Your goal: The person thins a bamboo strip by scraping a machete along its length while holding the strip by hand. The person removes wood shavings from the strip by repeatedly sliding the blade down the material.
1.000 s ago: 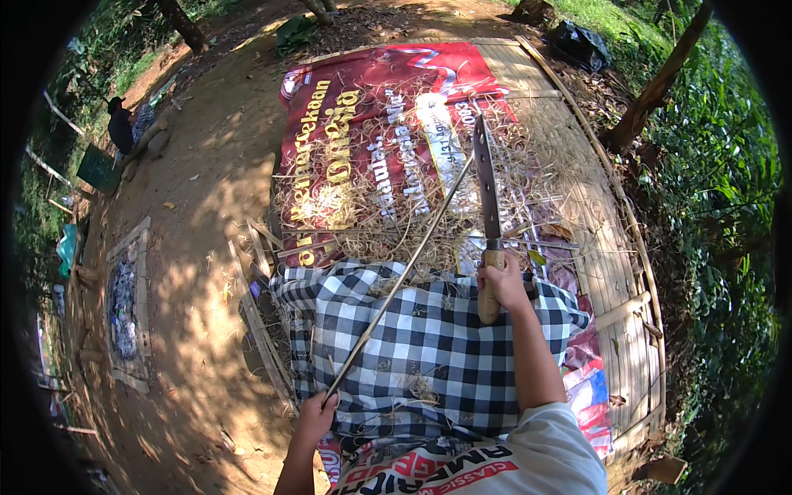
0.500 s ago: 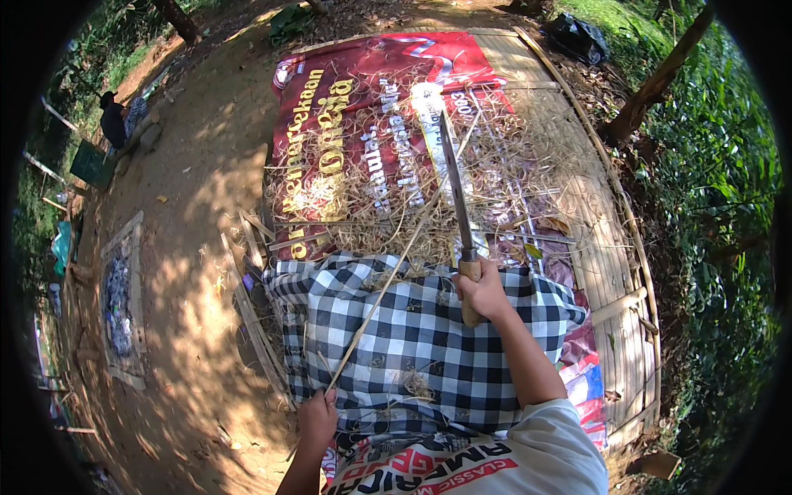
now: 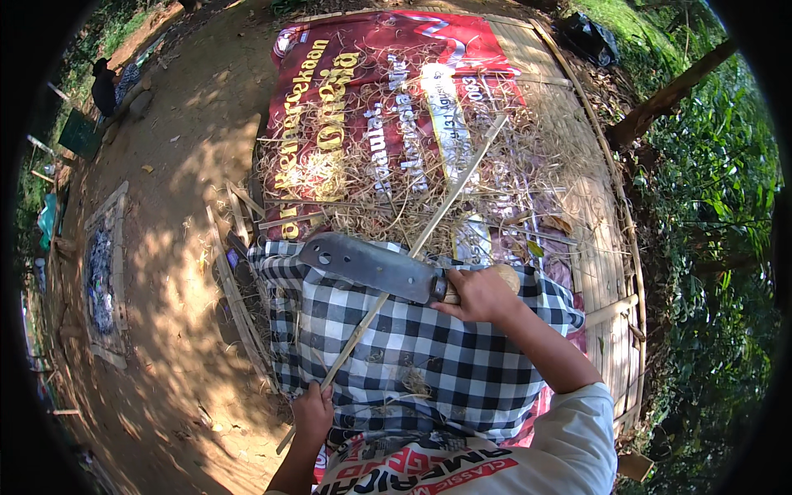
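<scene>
**Red banner behind, strip and knife in hand**

The red banner [image 3: 487,45] spreads at twelve o'clock, strewn with shavings [image 3: 388,219]; a checked cloth [image 3: 429,355] lies at six. The pale strip [image 3: 459,183] slants from one down to seven. The dark knife [image 3: 371,266] crosses in front of it, tip at nine; I cannot tell if they touch. At four, the right hand [image 3: 481,294] has its fingers wrapped round the wooden handle [image 3: 509,279]. At seven, the left hand [image 3: 313,412] has fingers curled closed around the strip's lower part.

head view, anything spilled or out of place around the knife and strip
Yes: loose curly shavings lie strewn across the red banner beyond the knife, hiding some lettering and showing around the pale strip. More sit on the checked cloth, so it looks untidy.
</scene>
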Tool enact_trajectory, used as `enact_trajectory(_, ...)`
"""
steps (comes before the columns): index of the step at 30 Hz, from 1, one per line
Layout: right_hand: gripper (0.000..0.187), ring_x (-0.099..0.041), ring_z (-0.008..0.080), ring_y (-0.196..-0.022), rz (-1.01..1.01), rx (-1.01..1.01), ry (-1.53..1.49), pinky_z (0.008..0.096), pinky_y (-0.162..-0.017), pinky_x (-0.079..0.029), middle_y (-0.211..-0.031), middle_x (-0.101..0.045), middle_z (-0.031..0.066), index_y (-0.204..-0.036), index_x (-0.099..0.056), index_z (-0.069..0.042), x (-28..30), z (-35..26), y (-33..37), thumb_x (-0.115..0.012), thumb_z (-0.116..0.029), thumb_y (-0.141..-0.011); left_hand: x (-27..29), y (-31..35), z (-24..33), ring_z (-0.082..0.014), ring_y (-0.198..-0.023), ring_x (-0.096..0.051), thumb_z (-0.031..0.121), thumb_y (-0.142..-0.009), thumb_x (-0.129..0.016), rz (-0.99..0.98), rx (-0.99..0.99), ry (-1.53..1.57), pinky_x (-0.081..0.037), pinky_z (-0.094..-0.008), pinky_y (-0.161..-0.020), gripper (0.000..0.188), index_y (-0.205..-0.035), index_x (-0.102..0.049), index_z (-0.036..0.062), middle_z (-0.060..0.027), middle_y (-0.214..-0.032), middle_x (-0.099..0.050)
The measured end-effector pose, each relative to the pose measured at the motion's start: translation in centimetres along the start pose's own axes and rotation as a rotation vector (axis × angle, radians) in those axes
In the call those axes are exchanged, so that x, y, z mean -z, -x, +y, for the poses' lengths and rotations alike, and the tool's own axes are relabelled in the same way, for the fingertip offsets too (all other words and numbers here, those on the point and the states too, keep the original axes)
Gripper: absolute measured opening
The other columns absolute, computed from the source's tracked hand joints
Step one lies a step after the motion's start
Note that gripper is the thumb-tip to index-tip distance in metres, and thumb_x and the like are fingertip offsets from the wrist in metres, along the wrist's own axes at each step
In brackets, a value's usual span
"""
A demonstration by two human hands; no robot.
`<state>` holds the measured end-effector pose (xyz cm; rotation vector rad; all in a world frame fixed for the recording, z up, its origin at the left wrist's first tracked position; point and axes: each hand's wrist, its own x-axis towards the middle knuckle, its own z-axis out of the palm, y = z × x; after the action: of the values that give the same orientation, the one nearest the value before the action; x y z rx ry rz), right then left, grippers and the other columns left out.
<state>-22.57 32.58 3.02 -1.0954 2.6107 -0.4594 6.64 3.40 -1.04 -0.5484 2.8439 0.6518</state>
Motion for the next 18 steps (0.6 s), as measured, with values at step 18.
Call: enact_trajectory(18,0.054,-0.065,0.041,-0.068,0.134,-0.397,-0.187,0.0454,-0.066,-0.051,-0.068,-0.063,0.0229,-0.095,-0.062,0.005,5.1,9.7,1.6,-0.066,-0.048,-0.084,0.0,-0.8,-0.7,-0.0435,-0.057,-0.059,0.018,-0.091,-0.057,-0.076,-0.033,0.085,-0.044,-0.0504,-0.051,0.021,-0.081,-0.048,0.0008,-0.0209,-0.057,-0.055)
